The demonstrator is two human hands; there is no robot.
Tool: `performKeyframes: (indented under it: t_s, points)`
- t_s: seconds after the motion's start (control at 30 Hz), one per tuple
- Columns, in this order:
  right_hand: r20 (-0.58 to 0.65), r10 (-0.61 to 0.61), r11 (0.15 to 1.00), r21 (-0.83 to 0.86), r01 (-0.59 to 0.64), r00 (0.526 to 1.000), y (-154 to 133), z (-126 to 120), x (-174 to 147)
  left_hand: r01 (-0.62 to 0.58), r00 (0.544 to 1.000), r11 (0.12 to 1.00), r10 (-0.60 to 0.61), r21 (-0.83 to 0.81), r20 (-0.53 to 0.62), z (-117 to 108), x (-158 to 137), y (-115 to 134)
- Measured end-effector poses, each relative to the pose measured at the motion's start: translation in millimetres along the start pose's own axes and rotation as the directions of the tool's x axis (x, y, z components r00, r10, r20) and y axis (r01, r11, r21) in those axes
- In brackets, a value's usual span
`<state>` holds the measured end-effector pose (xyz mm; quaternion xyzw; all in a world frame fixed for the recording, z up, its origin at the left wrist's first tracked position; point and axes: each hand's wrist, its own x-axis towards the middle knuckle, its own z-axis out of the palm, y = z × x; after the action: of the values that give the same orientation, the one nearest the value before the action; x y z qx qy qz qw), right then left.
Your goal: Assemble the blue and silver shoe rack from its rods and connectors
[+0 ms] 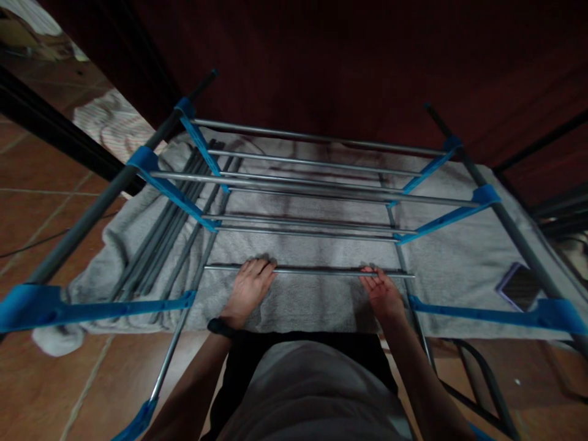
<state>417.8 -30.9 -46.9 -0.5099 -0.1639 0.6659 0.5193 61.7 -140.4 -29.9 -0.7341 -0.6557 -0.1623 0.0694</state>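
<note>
A thin metal rod (316,271) lies level in front of me, both its ends free of the blue brackets. My left hand (252,286) is closed over the rod near its left end, knuckles up. Near the right end, my right hand (382,293) grips the same rod with fingers and thumb. Around it stands a partly assembled rack of grey tubes. Blue plastic brackets (482,312) join the tubes, and several metal crossbars (316,190) span between brackets on the far side. The nearest left bracket (101,311) has no crossbar in it.
Beneath the rack is a grey blanket (303,306). Several loose grey tubes (169,226) lie on it at the left. A dark phone-like object (519,286) rests at the right. Behind stands a dark red panel (321,67); tiled floor (41,380) shows at left.
</note>
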Motion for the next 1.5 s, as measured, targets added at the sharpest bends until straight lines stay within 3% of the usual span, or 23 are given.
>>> performKeyframes:
  t_s: [1.5]
  points:
    - [-0.024, -0.112, 0.993, 0.021, 0.113, 0.993, -2, 10, -11, 0.025, 0.997, 0.999, -0.023, -0.022, 0.068, -3, 3, 5]
